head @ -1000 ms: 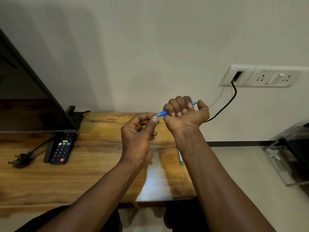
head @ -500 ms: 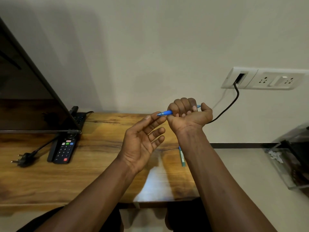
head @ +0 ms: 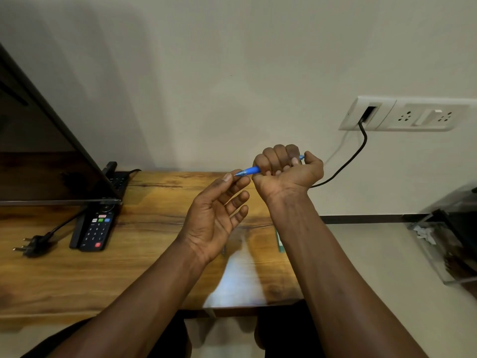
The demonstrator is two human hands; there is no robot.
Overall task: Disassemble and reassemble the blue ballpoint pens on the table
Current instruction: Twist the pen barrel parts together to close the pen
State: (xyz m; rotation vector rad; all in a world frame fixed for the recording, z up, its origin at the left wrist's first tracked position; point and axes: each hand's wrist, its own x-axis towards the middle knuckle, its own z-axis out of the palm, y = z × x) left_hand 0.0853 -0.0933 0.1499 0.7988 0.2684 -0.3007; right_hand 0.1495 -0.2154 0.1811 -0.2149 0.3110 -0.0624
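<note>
At the left of the frame, a dark television screen (head: pixel 38 151) is seen standing on the wooden table (head: pixel 154 202), with a loose power plug (head: pixel 31 245) and a black remote control (head: pixel 96 228) lying below it. Toward the middle, the left hand (head: pixel 216 215) is held palm-up, its fingers relaxed and nothing gripped. Its thumb is just beside the pen's point, and whether contact is made cannot be told. Just right of it, the blue ballpoint pen (head: pixel 249 171) is held above the table, clamped in the fist of the right hand (head: pixel 286 171), with its tip directed left. A slim greenish object (head: pixel 280 241), perhaps another pen, is partly hidden by the right forearm near the table's right edge. If the tip section were unscrewed here, small inner parts could be dropped past the open palm and lost off the table. Ink could be smeared on the thumb, and the greenish object could be swept off by the forearm.
</note>
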